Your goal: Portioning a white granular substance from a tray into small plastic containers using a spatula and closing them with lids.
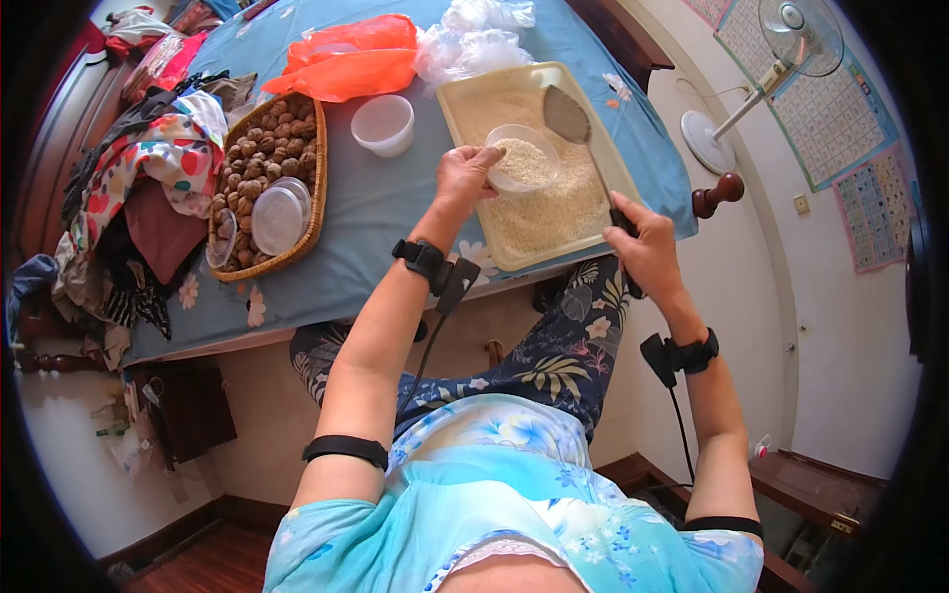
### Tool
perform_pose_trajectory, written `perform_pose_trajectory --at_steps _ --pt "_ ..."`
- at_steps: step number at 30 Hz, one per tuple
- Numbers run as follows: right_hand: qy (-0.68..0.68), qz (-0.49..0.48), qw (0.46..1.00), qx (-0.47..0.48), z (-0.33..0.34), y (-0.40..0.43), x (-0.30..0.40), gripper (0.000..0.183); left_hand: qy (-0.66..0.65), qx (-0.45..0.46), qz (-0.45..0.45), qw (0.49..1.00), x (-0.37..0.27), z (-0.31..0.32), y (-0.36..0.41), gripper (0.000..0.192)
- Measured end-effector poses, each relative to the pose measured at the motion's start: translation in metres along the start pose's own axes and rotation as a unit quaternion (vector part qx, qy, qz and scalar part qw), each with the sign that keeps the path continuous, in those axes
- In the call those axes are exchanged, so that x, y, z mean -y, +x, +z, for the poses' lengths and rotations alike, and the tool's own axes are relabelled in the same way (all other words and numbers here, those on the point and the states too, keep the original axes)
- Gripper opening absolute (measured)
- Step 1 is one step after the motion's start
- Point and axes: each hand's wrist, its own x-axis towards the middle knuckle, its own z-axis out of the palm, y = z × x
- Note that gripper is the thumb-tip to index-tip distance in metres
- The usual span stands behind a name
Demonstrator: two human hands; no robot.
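My left hand grips the rim of a clear round plastic bowl that holds pale grains, probably rice. The bowl is over a cream rectangular tray with more of the same grain spread inside. My right hand is closed around the black handle of a metal spatula, at the tray's near right corner. Its broad grey blade is at the far right inside the tray, beyond the bowl. Part of the handle is hidden by my fingers.
A white plastic tub stands left of the tray. Farther left, a wicker basket holds walnuts and plastic lids. An orange plastic bag, clear bags and piled clothes lie on the blue bedspread.
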Motion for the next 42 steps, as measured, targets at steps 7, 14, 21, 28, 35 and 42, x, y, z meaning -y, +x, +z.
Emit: perform_pose_trajectory --at_steps 7,14,21,28,35,42 --pt "-0.055 0.158 0.982 0.091 -0.024 0.007 -0.025 0.018 -0.026 0.026 -0.010 0.999 -0.003 -0.001 -0.004 0.031" --pt "0.266 0.363 0.869 0.204 -0.055 0.007 -0.008 0.018 -0.063 0.025 -0.005 0.998 -0.002 -0.004 -0.006 0.030" --pt "0.458 0.337 0.806 0.165 0.014 0.020 -0.035 0.018 -0.065 0.033 -0.013 0.997 0.000 -0.005 -0.005 0.031" --pt "0.452 0.322 0.821 0.130 0.019 0.016 -0.047 0.025 -0.073 0.034 -0.008 0.997 0.003 -0.007 -0.004 0.032" --pt "0.461 0.313 0.824 0.107 0.007 0.012 -0.048 0.028 -0.069 0.028 -0.009 0.997 0.001 -0.006 -0.005 0.031" --pt "0.464 0.293 0.831 0.093 -0.006 0.019 -0.032 0.032 -0.053 0.024 -0.009 0.998 -0.001 -0.004 -0.006 0.030"
